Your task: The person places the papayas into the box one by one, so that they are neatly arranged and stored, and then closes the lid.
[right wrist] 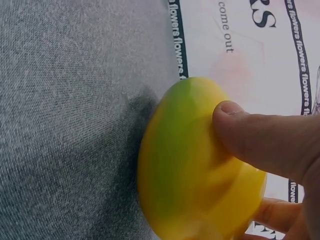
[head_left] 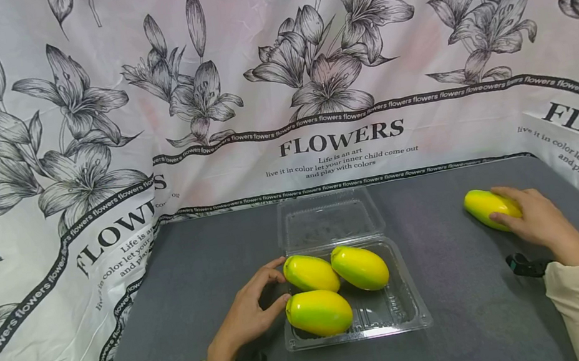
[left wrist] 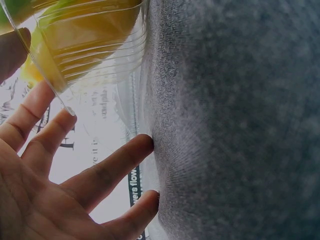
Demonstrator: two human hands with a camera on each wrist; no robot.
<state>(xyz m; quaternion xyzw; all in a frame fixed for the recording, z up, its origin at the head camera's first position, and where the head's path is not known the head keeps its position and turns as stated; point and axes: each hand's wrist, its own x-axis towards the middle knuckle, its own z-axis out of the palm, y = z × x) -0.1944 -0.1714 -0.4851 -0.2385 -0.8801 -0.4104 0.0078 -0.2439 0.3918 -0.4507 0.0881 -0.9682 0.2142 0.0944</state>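
Observation:
My right hand (head_left: 543, 222) grips a yellow-green oval fruit (right wrist: 185, 165) at the right of the table, thumb on one side and fingers on the other. Whether that fruit touches the tabletop, I cannot tell. A clear plastic clamshell box (head_left: 415, 312) lies with its lid (head_left: 329, 218) folded back. Inside sit three similar fruits: one at back left (head_left: 311, 273), one at back right (head_left: 361, 267) and one at front left (head_left: 319, 313). My left hand (head_left: 250, 310) is at the box's left side, its fingers spread and some fingertips at the rim in the left wrist view.
The grey cloth-covered table (head_left: 470, 316) runs back to a hanging floral curtain (head_left: 342, 153) printed with lettering. That curtain also closes in the left and right sides. A dark strap sits at each wrist.

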